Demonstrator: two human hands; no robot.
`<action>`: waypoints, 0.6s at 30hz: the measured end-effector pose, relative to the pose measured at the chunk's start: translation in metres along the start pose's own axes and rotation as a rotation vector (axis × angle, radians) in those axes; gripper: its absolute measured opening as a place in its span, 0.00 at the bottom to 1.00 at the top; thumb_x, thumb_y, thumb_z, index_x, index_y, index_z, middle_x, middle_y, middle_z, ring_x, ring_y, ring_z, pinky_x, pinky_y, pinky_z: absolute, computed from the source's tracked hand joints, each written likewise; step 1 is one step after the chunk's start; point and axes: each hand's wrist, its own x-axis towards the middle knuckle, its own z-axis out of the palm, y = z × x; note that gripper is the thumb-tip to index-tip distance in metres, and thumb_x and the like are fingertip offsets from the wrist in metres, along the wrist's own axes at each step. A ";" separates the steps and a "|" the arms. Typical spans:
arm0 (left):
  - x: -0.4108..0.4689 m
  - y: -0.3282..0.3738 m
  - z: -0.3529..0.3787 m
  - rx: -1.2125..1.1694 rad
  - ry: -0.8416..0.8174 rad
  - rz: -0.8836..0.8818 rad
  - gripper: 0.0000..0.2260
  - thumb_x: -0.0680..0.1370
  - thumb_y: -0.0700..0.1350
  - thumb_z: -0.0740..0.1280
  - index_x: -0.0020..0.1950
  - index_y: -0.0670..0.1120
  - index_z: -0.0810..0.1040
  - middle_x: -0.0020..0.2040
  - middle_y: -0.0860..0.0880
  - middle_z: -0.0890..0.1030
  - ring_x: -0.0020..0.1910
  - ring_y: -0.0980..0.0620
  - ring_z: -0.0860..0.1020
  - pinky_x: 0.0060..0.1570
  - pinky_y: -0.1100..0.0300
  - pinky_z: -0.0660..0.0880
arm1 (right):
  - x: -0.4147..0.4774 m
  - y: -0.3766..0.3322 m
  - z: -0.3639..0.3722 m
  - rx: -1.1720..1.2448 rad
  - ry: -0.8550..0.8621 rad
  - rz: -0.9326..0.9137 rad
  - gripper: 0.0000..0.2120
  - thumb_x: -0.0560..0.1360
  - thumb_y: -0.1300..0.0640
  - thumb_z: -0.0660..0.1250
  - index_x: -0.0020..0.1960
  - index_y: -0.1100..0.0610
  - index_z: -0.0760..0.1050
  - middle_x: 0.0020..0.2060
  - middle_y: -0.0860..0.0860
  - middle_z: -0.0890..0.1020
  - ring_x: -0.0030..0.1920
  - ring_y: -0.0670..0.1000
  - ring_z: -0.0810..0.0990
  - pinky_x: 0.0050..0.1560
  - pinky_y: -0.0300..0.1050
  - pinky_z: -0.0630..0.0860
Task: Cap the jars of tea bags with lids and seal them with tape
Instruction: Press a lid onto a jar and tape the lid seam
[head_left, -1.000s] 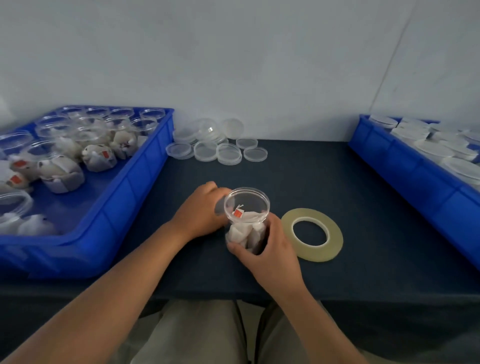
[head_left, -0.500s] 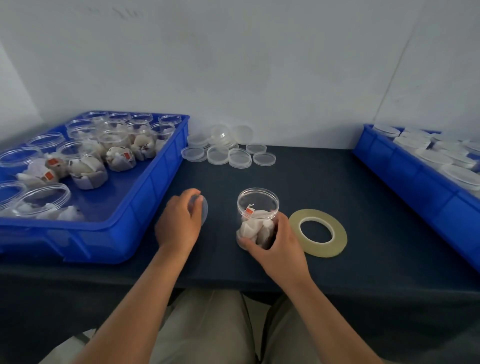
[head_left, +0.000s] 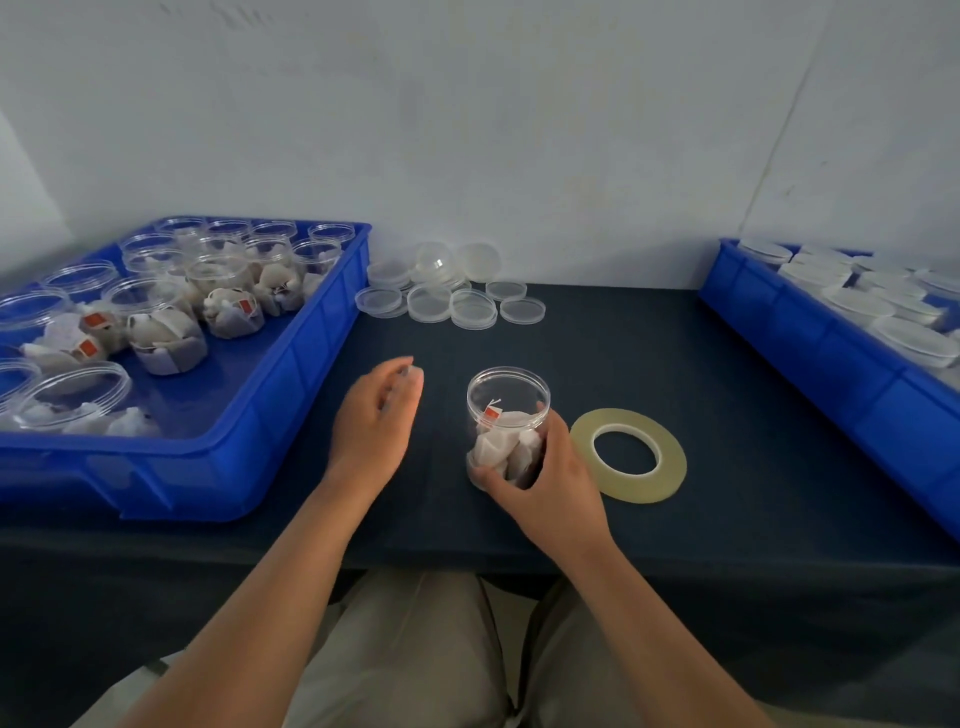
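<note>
Centre frame: right hand (head_left: 545, 478) grips an open clear jar (head_left: 508, 410) of tea bags, upright on the dark table (head_left: 727, 415). Tape roll (head_left: 628, 456) lies flat just right of it. Left hand (head_left: 376, 421) is motion-blurred left of the jar, grip unclear. Loose lids (head_left: 452, 301) at upper centre. Blue tray (head_left: 291, 374) of open jars at left.

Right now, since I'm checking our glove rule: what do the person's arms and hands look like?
Both are bare: the left hand and right hand show no gloves, rings or watch, and the forearms have no sleeves in view. Below them, light beige trousers cover the lap.
</note>
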 end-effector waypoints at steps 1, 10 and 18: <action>0.000 0.014 -0.003 -0.031 0.016 0.087 0.26 0.82 0.72 0.56 0.75 0.62 0.73 0.63 0.66 0.77 0.64 0.66 0.75 0.64 0.58 0.75 | 0.001 0.000 -0.001 -0.002 -0.006 0.001 0.37 0.67 0.29 0.78 0.67 0.39 0.66 0.56 0.36 0.78 0.54 0.41 0.80 0.51 0.45 0.83; 0.002 0.109 0.018 0.509 -0.516 0.488 0.23 0.82 0.67 0.61 0.76 0.64 0.70 0.78 0.57 0.66 0.78 0.54 0.64 0.69 0.52 0.67 | 0.000 -0.003 -0.003 0.057 -0.058 -0.071 0.34 0.68 0.32 0.80 0.66 0.39 0.68 0.54 0.38 0.81 0.54 0.42 0.82 0.52 0.46 0.83; -0.012 0.114 0.024 0.865 -0.501 0.508 0.35 0.77 0.70 0.66 0.79 0.58 0.61 0.73 0.50 0.69 0.70 0.46 0.71 0.60 0.50 0.75 | 0.000 -0.001 -0.002 0.027 -0.072 -0.074 0.31 0.68 0.36 0.80 0.63 0.41 0.67 0.49 0.37 0.80 0.48 0.41 0.81 0.41 0.39 0.79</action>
